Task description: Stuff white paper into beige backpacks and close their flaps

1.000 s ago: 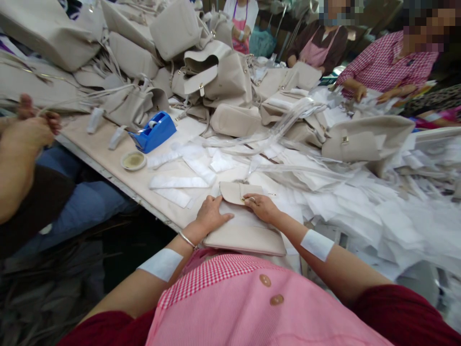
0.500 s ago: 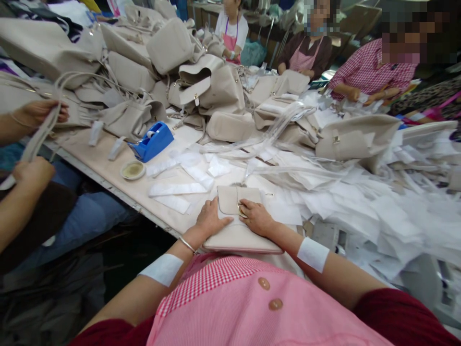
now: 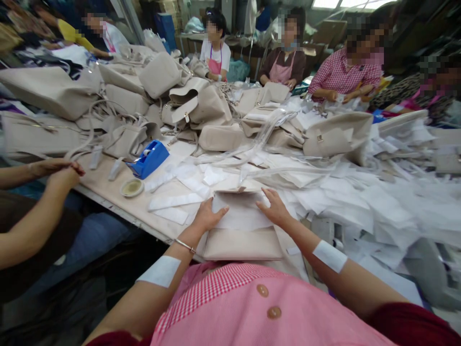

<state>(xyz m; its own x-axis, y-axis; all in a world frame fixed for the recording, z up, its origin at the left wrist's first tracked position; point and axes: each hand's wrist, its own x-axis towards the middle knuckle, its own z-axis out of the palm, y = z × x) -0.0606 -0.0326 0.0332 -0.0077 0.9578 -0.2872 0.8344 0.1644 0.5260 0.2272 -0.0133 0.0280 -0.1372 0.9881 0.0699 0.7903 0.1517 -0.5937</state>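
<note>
A small beige handbag (image 3: 243, 245) lies flat before me on the table, its flap (image 3: 239, 191) lifted away from me. A white paper sheet (image 3: 240, 216) covers the upper part of the bag under the flap. My left hand (image 3: 210, 216) grips the left side of the raised flap, thumb stretched over the paper. On the right side, my right hand (image 3: 274, 207) holds the flap near its corner, thumb toward the middle. The fingertips behind the flap are partly hidden.
Beige bags (image 3: 212, 108) are heaped across the back. Loose white paper sheets (image 3: 334, 197) cover the right. At left are a blue tape dispenser (image 3: 150, 158), a small round dish (image 3: 132, 187) and a co-worker's hands (image 3: 65, 175). Other people sit along the far side.
The bag's flap, closed before, is now lifted, and white paper shows under it. My right hand has moved right, off the clasp. The co-worker's hands at left have come together lower down.
</note>
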